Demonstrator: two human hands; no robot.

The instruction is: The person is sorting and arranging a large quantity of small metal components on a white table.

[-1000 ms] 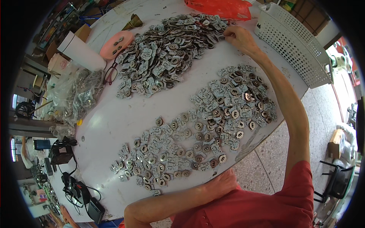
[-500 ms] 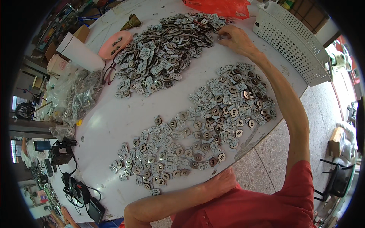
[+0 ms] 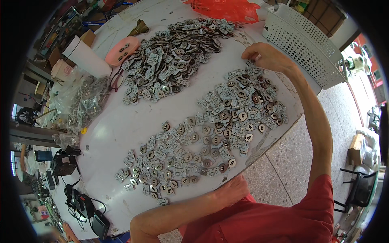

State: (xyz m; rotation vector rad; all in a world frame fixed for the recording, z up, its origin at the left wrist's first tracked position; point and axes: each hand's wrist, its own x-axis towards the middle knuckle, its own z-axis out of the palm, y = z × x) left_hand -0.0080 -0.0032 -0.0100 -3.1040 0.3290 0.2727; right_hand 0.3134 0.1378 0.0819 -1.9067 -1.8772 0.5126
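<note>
Silver parts (image 3: 223,115) are lying loose on the counter (image 3: 105,166), a big pile (image 3: 174,56) sitting behind. The right hand (image 3: 270,57) is hovering by the loose parts, fingers (image 3: 252,49) curling close; I can't tell if they're holding any. The left hand (image 3: 236,188) is hiding its fingers.

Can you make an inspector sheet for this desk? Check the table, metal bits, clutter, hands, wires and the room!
Surface: white table, scuffed along its right edge.
Job's things: piled heap of small metal parts; flatter spread of parts nearer the person.
Clutter: pink dish holding a few parts, glasses, plastic bags, red bag, perforated basket.
Hands: right hand by the spread's far end, fingers bent, grip unclear; left hand at the near edge.
Cables: black, tangled, left side.
Surroundings: speckled floor, black chair.
</note>
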